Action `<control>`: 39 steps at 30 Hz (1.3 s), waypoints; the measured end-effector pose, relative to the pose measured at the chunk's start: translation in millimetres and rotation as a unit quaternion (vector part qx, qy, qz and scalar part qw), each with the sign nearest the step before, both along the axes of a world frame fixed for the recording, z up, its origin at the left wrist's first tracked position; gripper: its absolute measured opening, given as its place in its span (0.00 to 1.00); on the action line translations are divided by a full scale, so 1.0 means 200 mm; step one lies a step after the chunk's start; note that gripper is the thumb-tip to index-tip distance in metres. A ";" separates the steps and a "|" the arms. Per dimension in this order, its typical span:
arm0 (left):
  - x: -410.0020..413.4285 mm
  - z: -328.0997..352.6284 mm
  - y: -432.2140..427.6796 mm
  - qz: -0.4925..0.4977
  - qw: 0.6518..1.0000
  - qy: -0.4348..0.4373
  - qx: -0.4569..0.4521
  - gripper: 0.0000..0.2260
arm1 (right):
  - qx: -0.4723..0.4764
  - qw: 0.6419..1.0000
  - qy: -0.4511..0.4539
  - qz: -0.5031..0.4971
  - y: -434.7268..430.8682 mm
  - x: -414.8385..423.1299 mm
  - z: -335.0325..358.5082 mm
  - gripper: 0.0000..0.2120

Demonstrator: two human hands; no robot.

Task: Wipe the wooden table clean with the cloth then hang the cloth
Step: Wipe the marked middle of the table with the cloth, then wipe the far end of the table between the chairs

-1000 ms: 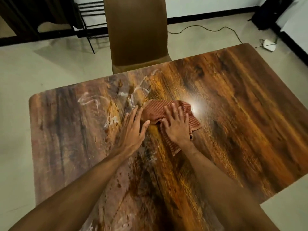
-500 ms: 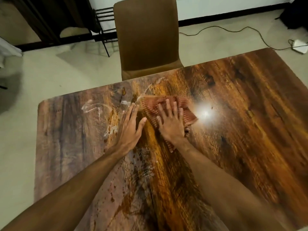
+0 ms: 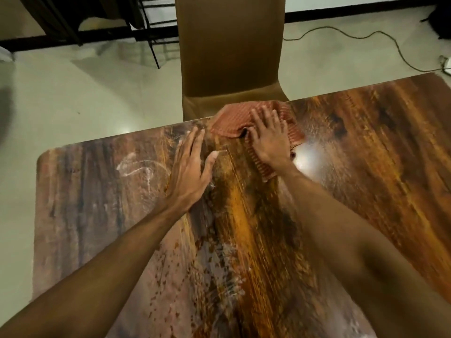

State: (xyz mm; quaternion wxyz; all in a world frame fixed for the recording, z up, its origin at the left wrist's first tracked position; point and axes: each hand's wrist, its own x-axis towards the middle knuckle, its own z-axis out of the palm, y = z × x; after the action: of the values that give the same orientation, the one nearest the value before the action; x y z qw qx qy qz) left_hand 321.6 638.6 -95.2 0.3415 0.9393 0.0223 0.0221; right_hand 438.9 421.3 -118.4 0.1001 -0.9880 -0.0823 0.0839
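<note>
Cloth (image 3: 234, 120), rust-red striped fabric, pushed to far edge of brown wooden table (image 3: 366, 167) under your right hand (image 3: 269, 140), fingers spread; left hand (image 3: 190, 172) braces, fingers straight. White smears (image 3: 141, 169) remain: keep wiping.

The right hand (image 3: 268, 140) covers the middle of the cloth (image 3: 231, 120), so only the cloth's edges show around the fingers. The tabletop (image 3: 366, 167) runs out of frame at the right and bottom, and its near grain is smeared by blur. The chair (image 3: 229, 45) loses its top to the upper edge. A small white object (image 3: 447, 62), perhaps a plug, is cut off at the right.
</note>
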 end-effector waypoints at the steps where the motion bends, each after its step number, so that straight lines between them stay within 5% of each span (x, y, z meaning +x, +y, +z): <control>1: 0.02 0.01 0.00 0.003 1.000 -0.006 -0.007 0.30 | 0.000 0.999 0.002 -0.054 -0.09 0.05 0.01 0.29; 5: 0.09 0.00 0.03 0.016 1.000 -0.019 0.005 0.29 | -0.005 0.992 -0.009 -0.124 -0.07 0.09 0.02 0.29; 10: 0.14 -0.05 -0.07 -0.016 1.000 -0.017 0.018 0.27 | -0.015 0.997 -0.012 0.079 0.09 0.07 -0.01 0.28; 16: 0.11 -0.06 -0.14 -0.043 0.999 -0.022 0.007 0.28 | -0.007 0.984 -0.015 -0.180 -0.44 0.14 -0.03 0.29; 22: 0.00 -0.03 -0.31 -0.075 0.997 -0.006 0.004 0.29 | -0.014 0.996 -0.033 -0.087 -0.41 -0.18 -0.08 0.30; 27: -0.15 0.00 -0.45 -0.100 0.995 -0.007 0.016 0.28 | 0.001 0.958 -0.011 -0.287 -0.77 -0.39 -0.03 0.30; 34: -0.43 0.04 -0.73 -0.145 0.989 0.012 0.018 0.30 | -0.017 0.998 -0.036 -0.038 -0.67 -0.96 -0.02 0.29; 39: -0.64 0.10 -0.86 -0.169 0.985 0.032 0.018 0.30 | -0.015 0.969 -0.015 -0.246 -0.92 -1.21 0.04 0.28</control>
State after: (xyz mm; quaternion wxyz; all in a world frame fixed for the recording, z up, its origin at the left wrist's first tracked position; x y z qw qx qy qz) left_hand 193.4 466.2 -75.2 0.3230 0.9356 -0.1264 -0.0660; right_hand 196.2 238.2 -111.4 0.1019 -0.9803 0.1635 0.0432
